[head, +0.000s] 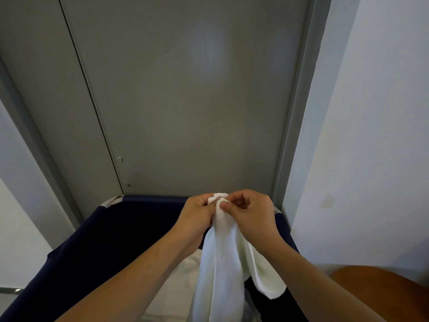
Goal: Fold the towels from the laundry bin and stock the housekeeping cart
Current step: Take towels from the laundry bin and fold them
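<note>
A white towel (pixel 222 263) hangs down from both hands above the dark blue laundry bin (pixel 111 228). My left hand (pixel 197 217) and my right hand (pixel 253 212) pinch its top edge close together, fingers touching the same bunched corner. The cloth drops in long folds, one loose corner flaring to the right. More white linen (pixel 183 275) lies inside the bin, partly hidden behind my left forearm.
A grey metal door panel (pixel 185 101) with a vertical seam and two screws stands right behind the bin. A pale wall (pixel 371 135) is on the right, and a brown rounded surface (pixel 380 289) shows at the lower right.
</note>
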